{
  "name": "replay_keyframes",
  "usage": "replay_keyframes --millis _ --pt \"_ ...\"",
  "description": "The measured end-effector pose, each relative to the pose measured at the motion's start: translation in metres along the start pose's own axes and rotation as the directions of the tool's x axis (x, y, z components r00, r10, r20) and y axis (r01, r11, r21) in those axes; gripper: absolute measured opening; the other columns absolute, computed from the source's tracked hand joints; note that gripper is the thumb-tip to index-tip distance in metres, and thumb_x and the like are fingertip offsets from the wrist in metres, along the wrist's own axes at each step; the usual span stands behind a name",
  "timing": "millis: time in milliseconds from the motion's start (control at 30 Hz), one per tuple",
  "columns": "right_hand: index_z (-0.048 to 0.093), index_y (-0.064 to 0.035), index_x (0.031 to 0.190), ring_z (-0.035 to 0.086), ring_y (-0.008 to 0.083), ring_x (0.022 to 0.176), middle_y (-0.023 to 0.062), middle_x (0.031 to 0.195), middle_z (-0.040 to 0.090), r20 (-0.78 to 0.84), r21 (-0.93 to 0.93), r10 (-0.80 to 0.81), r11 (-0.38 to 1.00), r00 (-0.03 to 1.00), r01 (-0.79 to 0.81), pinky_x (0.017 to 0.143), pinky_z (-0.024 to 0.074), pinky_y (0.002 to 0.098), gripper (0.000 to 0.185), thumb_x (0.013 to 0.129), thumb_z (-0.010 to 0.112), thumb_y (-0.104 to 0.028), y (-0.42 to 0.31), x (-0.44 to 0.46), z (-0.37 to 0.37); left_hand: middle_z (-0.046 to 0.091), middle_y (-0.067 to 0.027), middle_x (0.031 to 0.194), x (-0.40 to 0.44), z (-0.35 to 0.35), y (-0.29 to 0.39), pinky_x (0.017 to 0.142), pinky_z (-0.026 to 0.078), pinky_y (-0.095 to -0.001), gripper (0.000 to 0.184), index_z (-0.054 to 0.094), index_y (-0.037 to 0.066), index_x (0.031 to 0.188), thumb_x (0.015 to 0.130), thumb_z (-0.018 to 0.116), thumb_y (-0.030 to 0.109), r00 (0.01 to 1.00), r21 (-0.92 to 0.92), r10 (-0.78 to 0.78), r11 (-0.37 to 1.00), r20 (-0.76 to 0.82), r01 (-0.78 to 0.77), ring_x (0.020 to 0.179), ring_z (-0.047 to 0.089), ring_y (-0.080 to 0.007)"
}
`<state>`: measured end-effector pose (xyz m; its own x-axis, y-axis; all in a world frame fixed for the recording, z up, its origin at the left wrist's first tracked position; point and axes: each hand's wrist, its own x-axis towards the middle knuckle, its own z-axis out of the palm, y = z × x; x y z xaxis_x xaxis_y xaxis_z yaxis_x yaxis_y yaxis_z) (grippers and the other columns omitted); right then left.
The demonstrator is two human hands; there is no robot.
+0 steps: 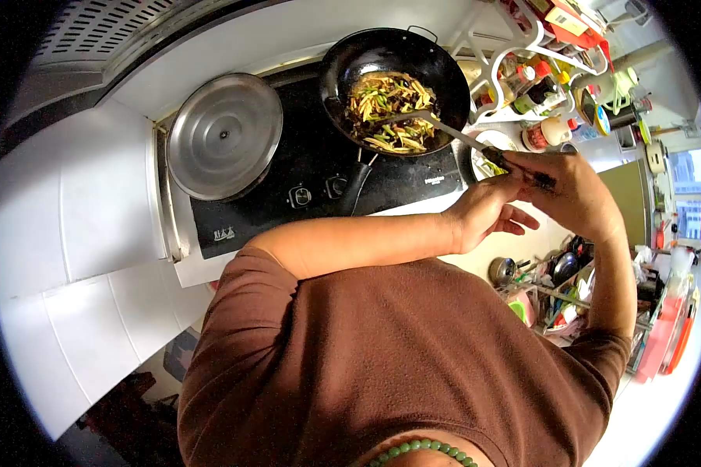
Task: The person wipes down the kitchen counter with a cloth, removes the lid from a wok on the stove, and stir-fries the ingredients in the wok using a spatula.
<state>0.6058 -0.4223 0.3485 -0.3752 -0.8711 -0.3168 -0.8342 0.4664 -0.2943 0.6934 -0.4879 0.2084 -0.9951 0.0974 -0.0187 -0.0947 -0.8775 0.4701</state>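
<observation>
A black wok (pixel 335 70) on the hob holds a stir-fry of pale and green strips with dark pieces (pixel 393 109). A metal spatula (pixel 452 132) rests with its blade in the food and its handle slanting up to the right. My right hand (pixel 580 191) is closed round the dark end of that handle. My left hand (pixel 483 210) reaches across and meets my right hand beside the handle. Its lower fingers are loosely bent and apart; the upper ones are partly hidden.
A round metal lid (pixel 224 136) covers the left burner of the black hob (pixel 288 210). The wok's handle (pixel 356 185) points toward me. A plate (pixel 492 143) stands right of the wok, near a seasoning bottle (pixel 549 134) and a white rack (pixel 494 62). A small pot (pixel 502 270) is further right.
</observation>
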Motion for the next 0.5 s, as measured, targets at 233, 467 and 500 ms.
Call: replay_keyframes --millis 233,467,500 --pt "0.061 -0.0070 0.107 0.062 0.0202 0.065 0.0129 0.077 0.064 0.093 0.014 -0.021 1.000 0.995 0.020 0.061 0.0477 0.0312 0.032 0.076 0.058 -0.012 -0.015 -0.001 -0.015 0.057 -0.0091 0.110 -0.017 0.017 0.012 0.069 0.049 -0.0315 0.042 0.046 0.008 0.116 0.093 0.035 0.042 0.998 0.012 -0.048 0.999 0.040 0.047 0.086 0.062 -0.0240" --pt "0.059 -0.0104 0.106 0.060 0.0335 0.077 0.0149 0.084 0.064 0.116 -0.283 -0.060 0.955 0.991 0.091 0.068 0.0487 0.0376 0.038 0.070 0.063 -0.020 -0.009 0.043 0.046 0.059 -0.0028 0.095 -0.012 -0.029 0.004 0.066 0.049 -0.0309 0.029 0.050 0.013 0.104 0.093 0.032 0.033 0.940 -0.212 -0.213 0.964 -0.265 0.159 0.080 0.062 -0.0226" --pt "0.058 -0.0112 0.107 0.060 0.0348 0.078 0.0150 0.084 0.064 0.063 -0.331 -0.006 0.943 0.998 0.026 0.069 0.0488 0.0390 0.039 0.070 0.063 -0.022 -0.012 0.047 0.056 0.059 -0.0031 0.096 -0.009 -0.039 0.002 0.066 0.049 -0.0313 0.029 0.049 0.014 0.104 0.093 0.033 0.034 0.930 -0.191 -0.205 0.970 -0.306 0.151 0.082 0.061 -0.0230"
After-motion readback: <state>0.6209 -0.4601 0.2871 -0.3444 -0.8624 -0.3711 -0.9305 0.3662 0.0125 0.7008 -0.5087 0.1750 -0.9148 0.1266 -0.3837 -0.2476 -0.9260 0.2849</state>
